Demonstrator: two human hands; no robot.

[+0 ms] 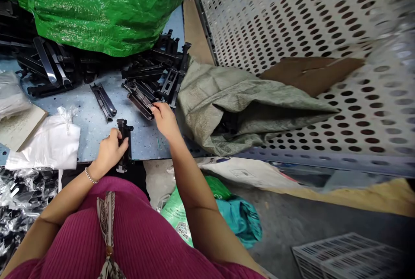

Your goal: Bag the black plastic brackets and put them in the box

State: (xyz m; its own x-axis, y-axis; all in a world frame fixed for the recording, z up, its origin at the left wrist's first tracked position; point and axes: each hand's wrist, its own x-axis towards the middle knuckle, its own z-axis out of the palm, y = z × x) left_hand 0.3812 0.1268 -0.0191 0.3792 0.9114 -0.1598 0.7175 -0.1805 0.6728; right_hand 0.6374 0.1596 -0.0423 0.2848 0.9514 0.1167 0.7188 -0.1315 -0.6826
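My left hand [112, 151] is closed around the side of a long black plastic part [125, 145] with small lugs at its end. It sits upright in my view at the bench's front edge. My right hand [166, 119] pinches the near end of another black plastic part [140, 107], which lies at the front of a heap of similar parts [168, 71]. Between the two hands and a little farther back, a pair of black parts [103, 101] lies side by side on the blue speckled bench [87, 132].
A big green woven bag [110, 11] rests behind more black parts [48, 62]. Clear plastic bags [48, 140] lie at the left. At the right, a grey-green sack [223, 93] leans against a perforated panel [292, 19]. Bagged parts [22, 210] fill the lower left.
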